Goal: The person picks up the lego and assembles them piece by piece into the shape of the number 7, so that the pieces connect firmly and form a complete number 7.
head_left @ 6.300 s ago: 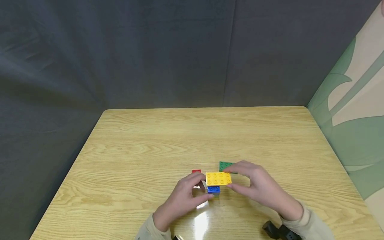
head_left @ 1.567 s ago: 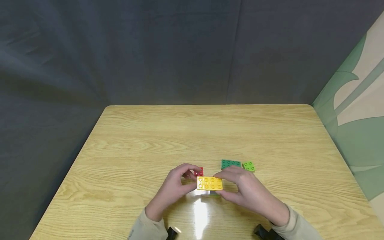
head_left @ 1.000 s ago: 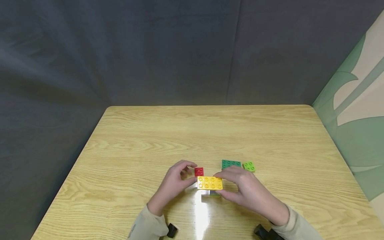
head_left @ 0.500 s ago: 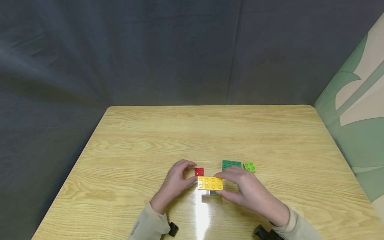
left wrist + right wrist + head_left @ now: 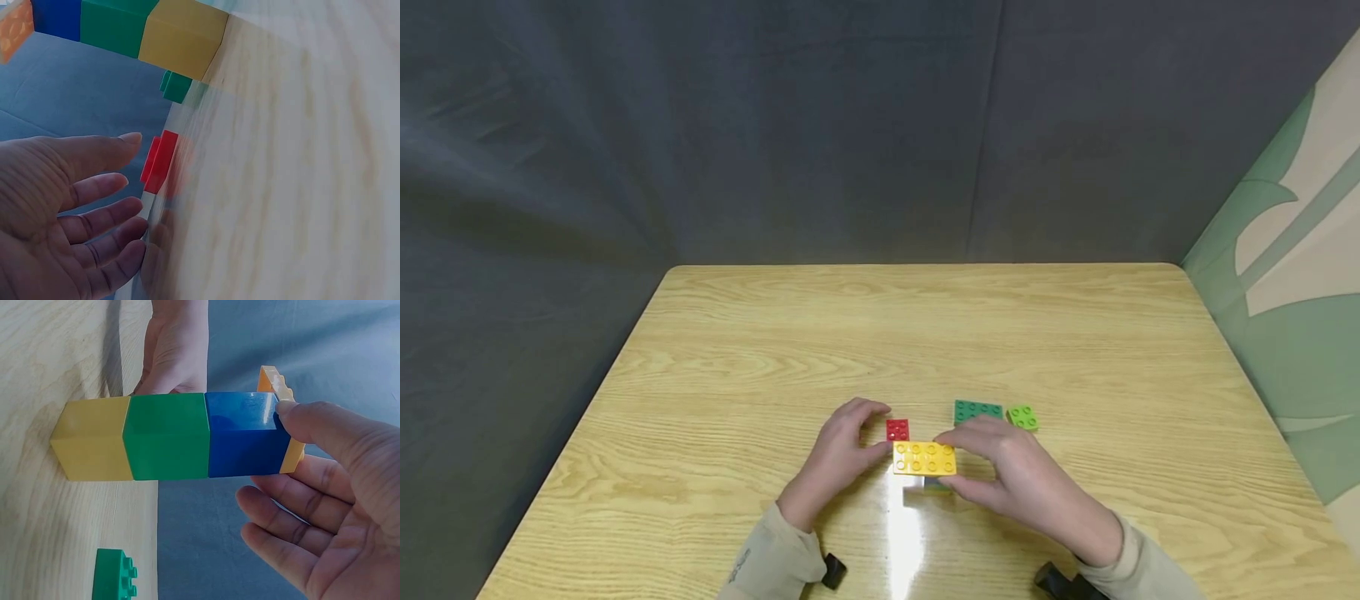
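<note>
A tower of toy building bricks stands upright on the table. From the bottom it runs yellow block (image 5: pixel 94 439), green block (image 5: pixel 167 436), blue block (image 5: pixel 245 434), with a flat studded yellow brick (image 5: pixel 925 458) on top, jutting out to the left. My right hand (image 5: pixel 1018 479) pinches the right end of that flat brick between thumb and fingers; the thumb also touches the blue block. Beside a small red brick (image 5: pixel 898 430) on the table, my left hand (image 5: pixel 838 454) holds nothing. Its fingers bend loosely, and the thumb is apart from the red brick in the left wrist view.
A dark green brick (image 5: pixel 977 410) lies behind my right hand, with a lime green brick (image 5: pixel 1022 417) to its right. The wooden table (image 5: pixel 760 333) ends at a dark curtain (image 5: pixel 820 133). Black devices sit at both wrists.
Since the oldest frame, the flat yellow brick has shifted left over the blue block. My left hand left the tower, moved to the red brick, then drew back slightly. The last half second looks still.
</note>
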Available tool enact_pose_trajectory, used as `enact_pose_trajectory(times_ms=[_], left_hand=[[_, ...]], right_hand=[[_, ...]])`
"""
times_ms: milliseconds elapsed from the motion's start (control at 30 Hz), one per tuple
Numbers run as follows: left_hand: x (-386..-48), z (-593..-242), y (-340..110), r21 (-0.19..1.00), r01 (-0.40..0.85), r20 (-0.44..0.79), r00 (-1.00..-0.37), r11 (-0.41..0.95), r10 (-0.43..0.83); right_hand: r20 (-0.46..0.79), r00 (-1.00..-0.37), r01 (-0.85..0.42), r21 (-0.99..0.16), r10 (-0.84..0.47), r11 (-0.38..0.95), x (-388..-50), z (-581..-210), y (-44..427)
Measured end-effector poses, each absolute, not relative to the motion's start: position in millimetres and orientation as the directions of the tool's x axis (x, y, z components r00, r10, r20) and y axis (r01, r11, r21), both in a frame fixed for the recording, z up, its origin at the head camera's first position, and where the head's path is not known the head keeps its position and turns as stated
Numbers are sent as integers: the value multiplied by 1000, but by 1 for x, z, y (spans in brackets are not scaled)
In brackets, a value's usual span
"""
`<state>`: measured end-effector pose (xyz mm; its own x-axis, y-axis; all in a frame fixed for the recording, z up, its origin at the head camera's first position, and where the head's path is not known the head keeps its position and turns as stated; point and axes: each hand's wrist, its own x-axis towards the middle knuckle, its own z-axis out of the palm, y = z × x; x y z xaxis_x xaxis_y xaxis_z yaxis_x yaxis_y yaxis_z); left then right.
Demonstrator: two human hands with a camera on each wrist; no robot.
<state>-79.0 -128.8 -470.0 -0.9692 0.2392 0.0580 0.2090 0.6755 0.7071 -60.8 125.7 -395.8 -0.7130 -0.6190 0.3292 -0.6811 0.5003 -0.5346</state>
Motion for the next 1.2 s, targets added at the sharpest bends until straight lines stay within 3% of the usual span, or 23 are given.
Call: enact_pose_trajectory(times_ms=[1200], left_hand=[[-83, -471, -123, 654, 205, 11, -965, 728, 262]], right_hand=[[337, -715, -680, -538, -613, 497, -61, -397, 127]])
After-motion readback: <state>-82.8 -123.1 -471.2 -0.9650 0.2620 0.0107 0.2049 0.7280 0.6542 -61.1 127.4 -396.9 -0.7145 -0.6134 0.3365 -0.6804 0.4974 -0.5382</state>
